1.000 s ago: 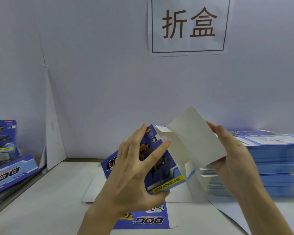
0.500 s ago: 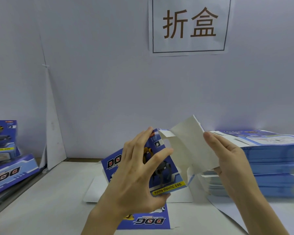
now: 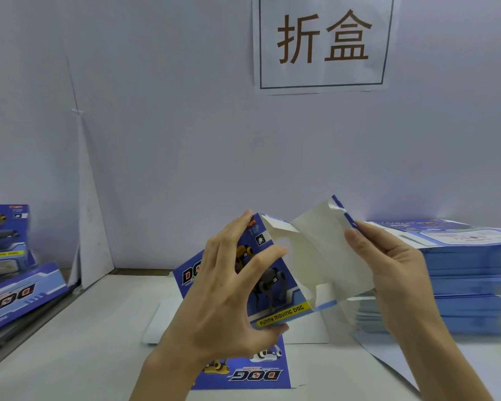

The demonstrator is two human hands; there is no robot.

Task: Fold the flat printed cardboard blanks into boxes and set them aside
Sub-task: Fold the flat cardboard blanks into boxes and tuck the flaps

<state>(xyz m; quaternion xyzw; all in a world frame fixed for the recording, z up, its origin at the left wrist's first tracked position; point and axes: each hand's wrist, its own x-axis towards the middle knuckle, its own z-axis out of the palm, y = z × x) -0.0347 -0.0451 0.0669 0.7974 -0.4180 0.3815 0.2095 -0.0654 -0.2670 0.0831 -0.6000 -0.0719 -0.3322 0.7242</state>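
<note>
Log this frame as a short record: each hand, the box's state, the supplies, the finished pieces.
left hand: holds the box by its printed panel
right hand: pinches the edge of the white flap
box state: half folded, one end open
stack of blanks: at right, flat
loose blank: on the table, below the hands
finished boxes: far left

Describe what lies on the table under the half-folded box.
A flat printed blank and a white sheet lie beneath the box; the left hand and box cover parts of them.
</note>
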